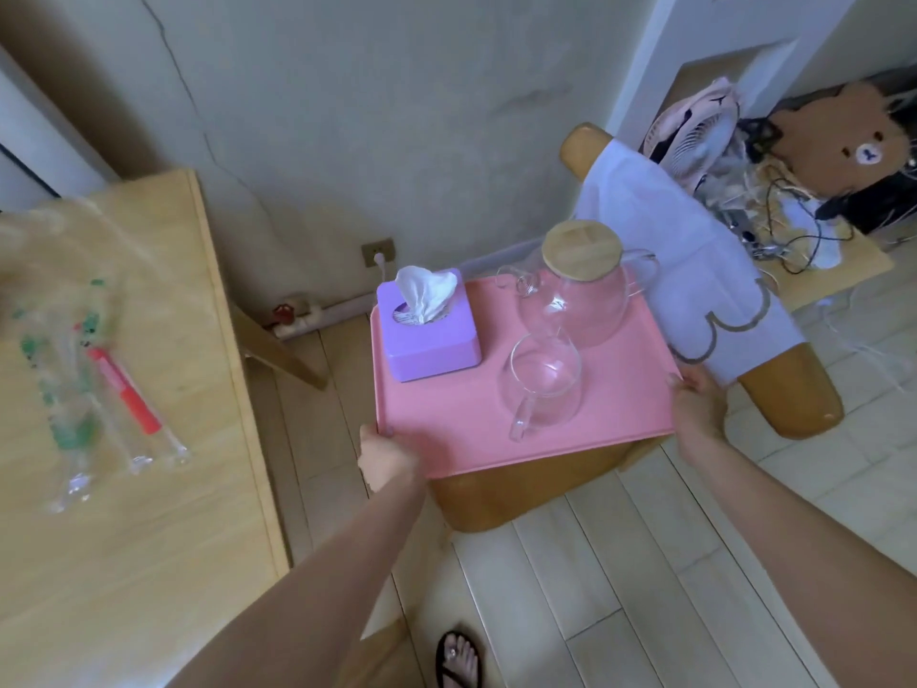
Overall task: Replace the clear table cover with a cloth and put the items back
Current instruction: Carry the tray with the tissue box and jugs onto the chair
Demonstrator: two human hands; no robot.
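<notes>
A pink tray [446,424] sits over the seat of a wooden chair [794,404]. On it stand a purple tissue box [426,340], a glass pitcher with a wooden lid [583,285] and a small glass jug [543,384]. My left hand [384,456] grips the tray's near left corner. My right hand [697,397] grips its right edge. A white cloth with a scalloped border [670,250] hangs over the chair back. The clear cover [74,300] lies crumpled on the wooden table [149,513] at the left.
A wall socket [378,250] and pipe run along the wall behind the tray. A fan [694,141], tangled cables and a brown bear plush [853,141] fill the back right. My sandalled foot [459,660] stands on the pale plank floor.
</notes>
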